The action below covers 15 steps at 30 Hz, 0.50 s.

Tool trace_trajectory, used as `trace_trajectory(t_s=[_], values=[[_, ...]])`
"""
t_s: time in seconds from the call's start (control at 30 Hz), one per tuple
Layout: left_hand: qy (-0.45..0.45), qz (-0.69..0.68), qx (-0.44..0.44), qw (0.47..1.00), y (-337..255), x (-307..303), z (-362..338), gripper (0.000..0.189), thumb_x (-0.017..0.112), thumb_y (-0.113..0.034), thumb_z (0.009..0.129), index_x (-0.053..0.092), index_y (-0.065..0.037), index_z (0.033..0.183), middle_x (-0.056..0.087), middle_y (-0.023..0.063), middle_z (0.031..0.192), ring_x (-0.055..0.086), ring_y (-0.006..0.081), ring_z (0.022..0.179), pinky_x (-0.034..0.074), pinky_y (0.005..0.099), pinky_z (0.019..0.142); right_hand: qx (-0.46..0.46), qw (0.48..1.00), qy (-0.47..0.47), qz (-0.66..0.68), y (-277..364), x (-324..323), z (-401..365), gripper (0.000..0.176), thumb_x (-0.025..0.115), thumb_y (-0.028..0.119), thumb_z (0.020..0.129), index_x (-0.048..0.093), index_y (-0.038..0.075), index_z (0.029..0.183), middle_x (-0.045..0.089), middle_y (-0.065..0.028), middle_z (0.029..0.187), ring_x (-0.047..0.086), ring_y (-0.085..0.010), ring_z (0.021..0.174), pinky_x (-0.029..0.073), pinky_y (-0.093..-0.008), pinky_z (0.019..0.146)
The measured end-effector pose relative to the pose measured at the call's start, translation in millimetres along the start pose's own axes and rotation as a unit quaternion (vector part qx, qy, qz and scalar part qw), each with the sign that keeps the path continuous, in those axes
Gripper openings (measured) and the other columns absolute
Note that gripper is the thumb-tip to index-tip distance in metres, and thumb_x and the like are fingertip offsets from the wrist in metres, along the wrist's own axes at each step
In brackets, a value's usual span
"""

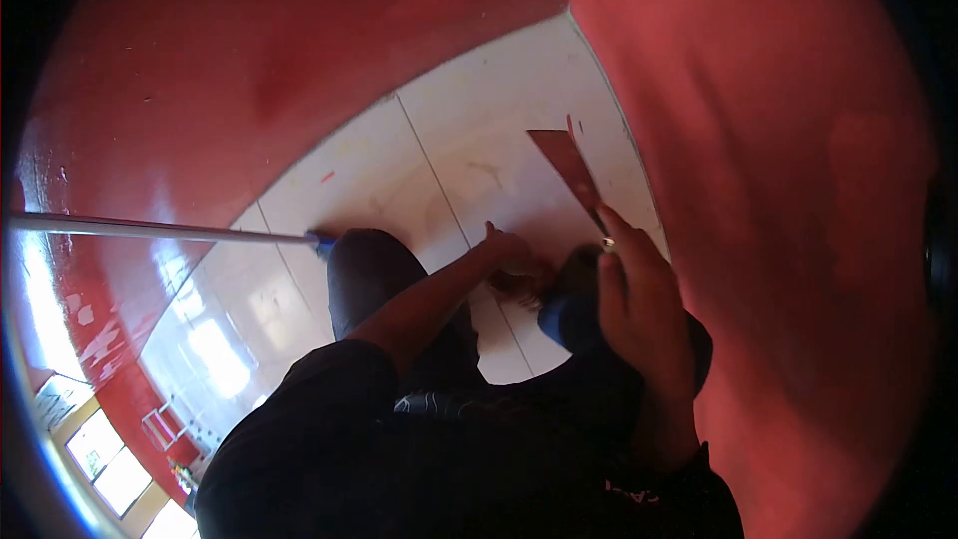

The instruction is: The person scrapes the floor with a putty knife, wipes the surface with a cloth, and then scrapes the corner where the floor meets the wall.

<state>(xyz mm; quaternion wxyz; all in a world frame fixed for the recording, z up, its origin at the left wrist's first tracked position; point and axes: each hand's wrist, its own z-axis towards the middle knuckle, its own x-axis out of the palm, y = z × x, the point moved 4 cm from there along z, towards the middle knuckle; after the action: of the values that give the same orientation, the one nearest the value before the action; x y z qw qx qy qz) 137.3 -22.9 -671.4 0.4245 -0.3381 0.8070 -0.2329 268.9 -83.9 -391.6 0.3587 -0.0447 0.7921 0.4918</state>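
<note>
My right hand [647,304] is closed around the handle of a scraper [567,162], whose flat, flared blade angles up and left above the floor tiles. A small shiny spot shows beside the fingers at the handle. My left hand [514,255] hangs low between my knees, just over the tiles. One of its digits sticks out to the left. The rest of its fingers are in shade, and I cannot make out whether they hold anything. Thin reddish flecks lie near the blade's tip.
A red wall [329,50] rises ahead and another red wall [798,240] stands close on my right, meeting in a corner. Pale tiles [429,130] cover the floor, with a small red scrap [327,177]. A long metal pole [160,230] with a blue end reaches in from the left.
</note>
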Motion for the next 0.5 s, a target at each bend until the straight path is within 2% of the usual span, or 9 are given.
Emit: trace_trajectory(t_s=[0.03, 0.13, 0.23, 0.27, 0.37, 0.4, 0.47, 0.5], values=[[-0.006, -0.004, 0.007, 1.000, 12.5, -2.7, 23.7, 0.041, 0.050, -0.042, 0.080, 0.061, -0.005, 0.094, 0.060, 0.0122, 0.100, 0.055, 0.0256, 0.096, 0.041, 0.0420, 0.082, 0.007, 1.000, -0.019, 0.007, 0.0, -0.6, -3.6, 0.046, 0.047, 0.003, 0.077, 0.041, 0.004, 0.123, 0.052, -0.0175, 0.088, 0.053, -0.0337, 0.084, 0.043, -0.0386, 0.074], [-0.020, -0.037, 0.037, 0.998, 22.0, -10.8, 69.4, 0.044, 0.050, -0.043, 0.080, 0.062, -0.004, 0.094, 0.061, 0.0147, 0.092, 0.057, 0.0274, 0.089, 0.042, 0.0374, 0.082, -0.059, 0.992, -0.109, 0.025, 9.7, 4.6, -18.7, 0.048, 0.046, 0.002, 0.077, 0.040, 0.004, 0.124, 0.052, -0.0184, 0.091, 0.052, -0.0338, 0.086, 0.042, -0.0370, 0.076], [-0.167, -0.273, 0.015, 0.947, 12.1, -41.0, 71.6, 0.040, 0.054, -0.040, 0.078, 0.062, -0.002, 0.087, 0.061, 0.0149, 0.091, 0.059, 0.0264, 0.085, 0.045, 0.0344, 0.076, -0.189, 0.965, -0.176, 0.040, 25.5, 24.7, -1.7, 0.049, 0.045, 0.000, 0.076, 0.039, 0.004, 0.125, 0.052, -0.0201, 0.098, 0.051, -0.0337, 0.090, 0.041, -0.0354, 0.079], [-0.176, -0.338, -0.003, 0.925, 13.0, -42.5, 69.6, 0.037, 0.055, -0.038, 0.078, 0.061, -0.002, 0.086, 0.062, 0.0124, 0.089, 0.060, 0.0253, 0.079, 0.046, 0.0350, 0.069, -0.170, 0.971, -0.163, 0.046, 21.0, 35.6, 7.8, 0.051, 0.044, -0.001, 0.075, 0.037, 0.002, 0.125, 0.050, -0.0221, 0.105, 0.050, -0.0346, 0.095, 0.040, -0.0352, 0.083], [-0.156, -0.552, -0.034, 0.818, 4.5, -54.1, 43.0, 0.038, 0.054, -0.039, 0.080, 0.059, -0.004, 0.091, 0.062, 0.0098, 0.089, 0.059, 0.0247, 0.077, 0.046, 0.0346, 0.067, -0.067, 0.993, -0.100, -0.013, 1.5, 60.3, 22.8, 0.053, 0.045, -0.001, 0.073, 0.036, 0.000, 0.125, 0.050, -0.0236, 0.108, 0.050, -0.0361, 0.098, 0.040, -0.0379, 0.085], [-0.123, -0.590, -0.036, 0.797, 3.3, -57.7, 33.7, 0.041, 0.048, -0.042, 0.083, 0.055, -0.005, 0.099, 0.061, 0.0089, 0.092, 0.058, 0.0231, 0.080, 0.045, 0.0339, 0.071, -0.063, 0.993, -0.099, -0.032, -5.7, 67.6, 23.7, 0.053, 0.046, 0.000, 0.073, 0.036, -0.001, 0.125, 0.050, -0.0243, 0.108, 0.050, -0.0365, 0.098, 0.040, -0.0386, 0.085], [-0.096, -0.718, -0.031, 0.689, 37.8, -39.5, 41.7, 0.050, 0.042, -0.048, 0.084, 0.051, -0.004, 0.106, 0.058, 0.0119, 0.099, 0.056, 0.0242, 0.087, 0.044, 0.0365, 0.075, -0.048, 0.992, -0.088, -0.081, -20.6, 81.2, 21.3, 0.054, 0.047, 0.002, 0.071, 0.035, -0.002, 0.124, 0.050, -0.0258, 0.108, 0.051, -0.0375, 0.099, 0.041, -0.0399, 0.085], [-0.074, -0.782, -0.028, 0.618, 40.8, -36.3, 48.0, 0.054, 0.038, -0.050, 0.085, 0.048, -0.003, 0.110, 0.057, 0.0134, 0.103, 0.055, 0.0247, 0.090, 0.043, 0.0378, 0.077, -0.018, 0.990, -0.083, -0.109, -27.4, 86.2, 28.0, 0.055, 0.048, 0.002, 0.071, 0.036, -0.003, 0.124, 0.050, -0.0263, 0.108, 0.051, -0.0376, 0.099, 0.041, -0.0397, 0.084]])
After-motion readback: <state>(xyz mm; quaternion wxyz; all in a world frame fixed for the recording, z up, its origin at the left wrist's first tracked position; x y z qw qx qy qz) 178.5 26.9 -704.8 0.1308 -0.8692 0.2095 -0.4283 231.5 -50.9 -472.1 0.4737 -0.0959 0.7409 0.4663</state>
